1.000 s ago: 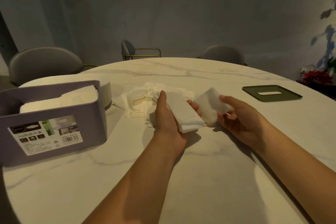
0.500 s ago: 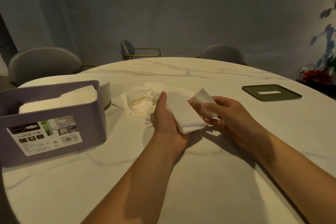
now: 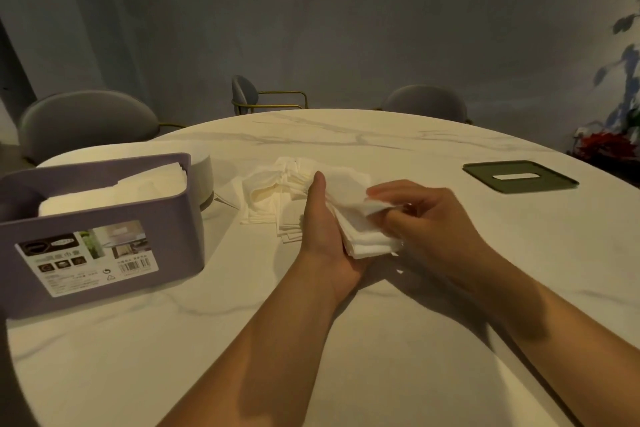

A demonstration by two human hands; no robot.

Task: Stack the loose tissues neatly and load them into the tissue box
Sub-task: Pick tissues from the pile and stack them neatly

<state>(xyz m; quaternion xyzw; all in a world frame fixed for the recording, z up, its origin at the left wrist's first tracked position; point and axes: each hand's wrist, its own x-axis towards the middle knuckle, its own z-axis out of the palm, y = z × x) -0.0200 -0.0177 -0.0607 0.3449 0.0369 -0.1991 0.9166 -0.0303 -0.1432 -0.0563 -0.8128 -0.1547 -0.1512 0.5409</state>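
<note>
My left hand (image 3: pixel 323 229) holds a small stack of folded white tissues (image 3: pixel 363 239) in its palm, thumb up along the stack's left side. My right hand (image 3: pixel 415 215) pinches a single white tissue (image 3: pixel 375 206) and lays it on top of that stack. A loose heap of white tissues (image 3: pixel 273 191) lies on the table just behind my left hand. The purple tissue box (image 3: pixel 104 239) stands at the left, open on top, with white tissues (image 3: pixel 114 191) inside.
A dark green box lid (image 3: pixel 519 177) with a slot lies at the right of the round marble table (image 3: pixel 346 340). A white round object (image 3: pixel 204 177) stands behind the box. Grey chairs (image 3: pixel 86 125) ring the far side.
My right hand has brought its single tissue leftward from beside the stack onto the top of the stack in my left hand. My left hand has stayed in place.
</note>
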